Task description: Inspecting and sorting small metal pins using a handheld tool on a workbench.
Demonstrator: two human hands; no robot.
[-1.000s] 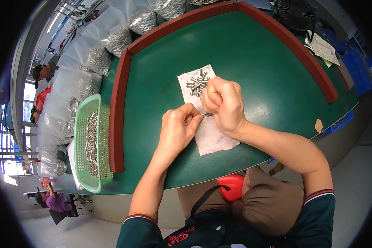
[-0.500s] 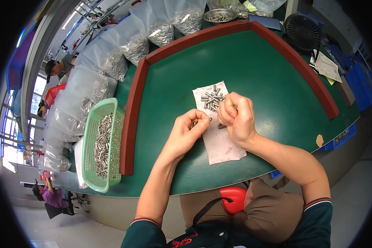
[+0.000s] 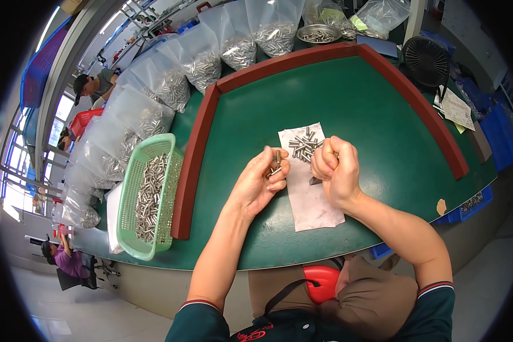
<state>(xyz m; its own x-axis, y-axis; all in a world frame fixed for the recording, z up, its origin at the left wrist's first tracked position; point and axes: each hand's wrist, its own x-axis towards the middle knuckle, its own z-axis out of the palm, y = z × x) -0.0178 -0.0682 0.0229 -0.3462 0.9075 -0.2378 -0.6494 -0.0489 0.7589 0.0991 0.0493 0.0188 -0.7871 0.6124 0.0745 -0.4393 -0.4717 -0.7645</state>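
My left hand (image 3: 260, 180) is turned partly palm-up, its fingers curled around a few small metal pins (image 3: 277, 165). One pin stands between thumb and forefinger. Closed in a fist, my right hand (image 3: 336, 169) grips a tool whose dark flat tip (image 3: 315, 180) shows below the fingers; its handle is hidden. Between and beyond the hands lies a smudged white paper sheet (image 3: 313, 211) on the green tabletop. A loose pile of metal pins (image 3: 305, 143) rests on the sheet's far end, close to my right knuckles.
A red-brown raised border (image 3: 195, 165) frames the work area. Left of it stands a green basket (image 3: 130, 199) full of pins. Clear bags of metal parts (image 3: 202, 68) line the far left side. A metal bowl (image 3: 319, 34) and a black fan (image 3: 426, 60) stand at the back.
My left hand has rolled from a pinch to a more palm-up hold, showing the pins. The right hand keeps its fist on the tool. The whole view has shifted slightly.
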